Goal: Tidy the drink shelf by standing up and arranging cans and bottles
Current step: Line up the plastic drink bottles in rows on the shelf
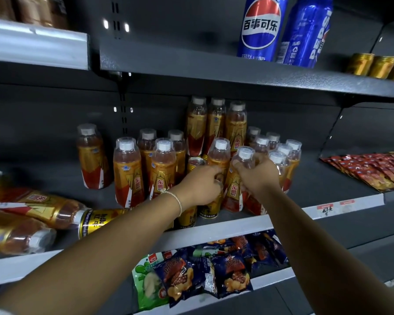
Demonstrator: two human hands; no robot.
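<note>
The shelf (232, 228) carries a crowd of upright orange bottles (127, 171) from its middle back toward the rear wall. At its left end several bottles (46, 210) and a gold can (96, 221) lie on their sides near the front edge. Near the front edge at the middle, the right hand (257, 176) grasps the neck of a tilted bottle (237, 185). Just beside it the left hand (200, 187) curls its fingers round another bottle (218, 160), with upright gold cans (195, 164) touching behind and below the wrist.
</note>
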